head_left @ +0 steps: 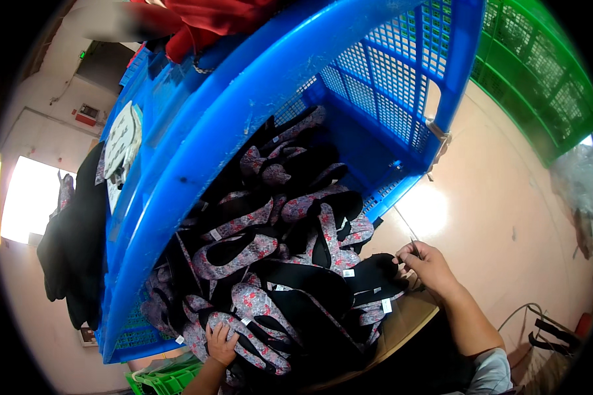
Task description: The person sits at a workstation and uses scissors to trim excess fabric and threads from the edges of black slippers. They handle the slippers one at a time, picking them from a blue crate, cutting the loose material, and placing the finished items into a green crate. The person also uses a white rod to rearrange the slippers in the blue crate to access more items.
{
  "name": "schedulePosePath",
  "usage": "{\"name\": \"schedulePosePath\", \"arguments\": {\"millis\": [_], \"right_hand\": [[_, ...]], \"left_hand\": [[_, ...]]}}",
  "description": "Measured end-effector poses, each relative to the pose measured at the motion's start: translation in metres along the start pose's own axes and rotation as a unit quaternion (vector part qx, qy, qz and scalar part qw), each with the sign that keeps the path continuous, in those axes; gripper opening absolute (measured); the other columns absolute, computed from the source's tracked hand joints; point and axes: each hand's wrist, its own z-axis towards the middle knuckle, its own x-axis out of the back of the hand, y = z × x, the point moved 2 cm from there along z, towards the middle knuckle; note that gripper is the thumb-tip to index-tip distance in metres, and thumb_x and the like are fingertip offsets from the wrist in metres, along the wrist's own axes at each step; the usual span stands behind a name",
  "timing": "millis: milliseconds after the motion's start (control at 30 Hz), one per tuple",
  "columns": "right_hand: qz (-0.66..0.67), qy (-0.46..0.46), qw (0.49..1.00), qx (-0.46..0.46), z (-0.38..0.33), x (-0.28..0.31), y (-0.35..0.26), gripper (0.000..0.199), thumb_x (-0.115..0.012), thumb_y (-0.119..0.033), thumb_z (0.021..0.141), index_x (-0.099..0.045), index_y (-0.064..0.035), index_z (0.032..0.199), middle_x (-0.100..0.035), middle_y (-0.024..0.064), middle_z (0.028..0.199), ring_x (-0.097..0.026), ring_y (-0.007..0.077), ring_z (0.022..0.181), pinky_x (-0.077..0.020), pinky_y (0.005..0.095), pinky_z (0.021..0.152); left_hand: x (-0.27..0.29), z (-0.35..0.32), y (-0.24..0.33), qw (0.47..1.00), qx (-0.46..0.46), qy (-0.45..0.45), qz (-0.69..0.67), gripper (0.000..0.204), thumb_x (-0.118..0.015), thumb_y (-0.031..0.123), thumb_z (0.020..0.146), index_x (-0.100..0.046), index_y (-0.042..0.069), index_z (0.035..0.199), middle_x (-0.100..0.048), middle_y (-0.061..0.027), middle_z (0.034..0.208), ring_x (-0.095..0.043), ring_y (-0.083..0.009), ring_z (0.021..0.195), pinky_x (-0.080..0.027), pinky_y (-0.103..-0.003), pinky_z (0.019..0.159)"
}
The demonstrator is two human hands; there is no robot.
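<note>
Near left, the left hand (pixel 223 343) lies, fingers slightly spread, on a grey-red floral fabric piece (pixel 255 350); at right, the right hand (pixel 429 268) pinches a thin dark tool (pixel 414 247).

Passage from the left is barred by the broad rim of the blue crate (pixel 181 161), and the far right is closed by its mesh wall (pixel 402 76). Most of the space inside is taken up by the heap of floral and black fabric pieces (pixel 237 253), by which the left hand (pixel 222 343) is closely hemmed in at the near side. Free room is offered above the bare crate bottom (pixel 362 138), beyond the heap. Right of the right hand (pixel 429 266), open passage is given over the pale floor (pixel 487 197), bounded farther off by the green crate (pixel 534 72). Nearer, the way down is blocked by a tan curved edge (pixel 412 319).
</note>
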Motion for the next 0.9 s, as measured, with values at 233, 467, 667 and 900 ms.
{"name": "schedulePosePath", "arguments": {"millis": [233,467,667,900], "right_hand": [[0.018,0.004,0.999,-0.028,-0.001,-0.001,-0.004,0.01,-0.057,-0.008,0.098,-0.06,0.001,0.1,-0.068,0.0087,0.094,-0.061,0.0112,0.073,-0.0517,0.0254,0.068],[-0.036,-0.006,0.999,-0.006,0.009,-0.001,0.004,0.012,-0.06,-0.017,0.099,-0.063,-0.0045,0.098,-0.069,0.002,0.094,-0.056,0.0071,0.069,-0.0521,0.0228,0.066],[-0.014,0.004,1.0,-0.003,0.006,0.003,0.012,0.013,-0.06,-0.016,0.099,-0.063,-0.0035,0.099,-0.068,0.0021,0.093,-0.058,0.0076,0.071,-0.0508,0.0236,0.066],[-0.024,0.009,1.0,-0.013,0.007,0.003,0.007,0.014,-0.059,-0.015,0.099,-0.063,-0.0019,0.1,-0.068,0.0027,0.094,-0.058,0.0079,0.074,-0.05,0.0241,0.07]], "left_hand": [[-0.011,-0.011,-0.007,0.999,0.01,-0.032,-0.018,0.025,-0.065,0.016,0.073,-0.065,0.021,0.098,-0.051,-0.0127,0.13,-0.046,-0.0378,0.128,-0.031,-0.069,0.106],[0.174,0.192,0.042,0.845,0.056,-0.528,-0.057,0.056,-0.064,0.01,0.078,-0.059,0.018,0.134,-0.057,-0.0138,0.13,-0.052,-0.0326,0.127,-0.04,-0.051,0.105],[0.128,0.357,0.067,0.992,-0.107,-0.004,-0.073,0.053,-0.071,0.017,0.08,-0.058,0.011,0.131,-0.056,-0.0161,0.133,-0.051,-0.0359,0.127,-0.044,-0.047,0.102],[-0.026,0.549,0.018,0.998,0.001,-0.016,0.069,0.064,-0.074,0.025,0.08,-0.051,0.01,0.137,-0.053,-0.0146,0.139,-0.047,-0.0373,0.131,-0.045,-0.047,0.102]]}}
